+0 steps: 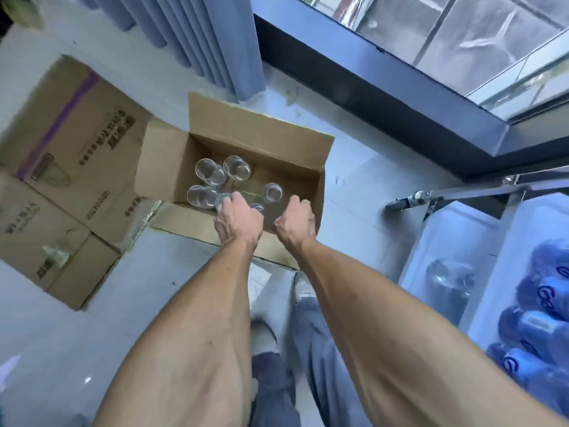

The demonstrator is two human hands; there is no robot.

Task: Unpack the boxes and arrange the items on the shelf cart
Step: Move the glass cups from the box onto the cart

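An open cardboard box (261, 131) stands on the floor with several clear drinking glasses (236, 167) upright inside. My left hand (238, 220) reaches into the near side of the box, and its fingers curl over the rim of a glass (222, 201). My right hand (297, 218) hangs over the box's near right corner with its fingers curled downward. Whatever lies under the right hand is hidden. One glass (273, 192) stands alone just beyond the two hands. The shelf cart (455, 192) is at the right, with one glass (449, 272) lying on its white shelf.
Two closed printed cartons (70, 143) sit to the left of the open box. Blue cans (542, 306) fill the cart's shelf at the right edge. A grey curtain (197, 35) and a dark window sill (385, 97) run behind. My legs and shoes are below.
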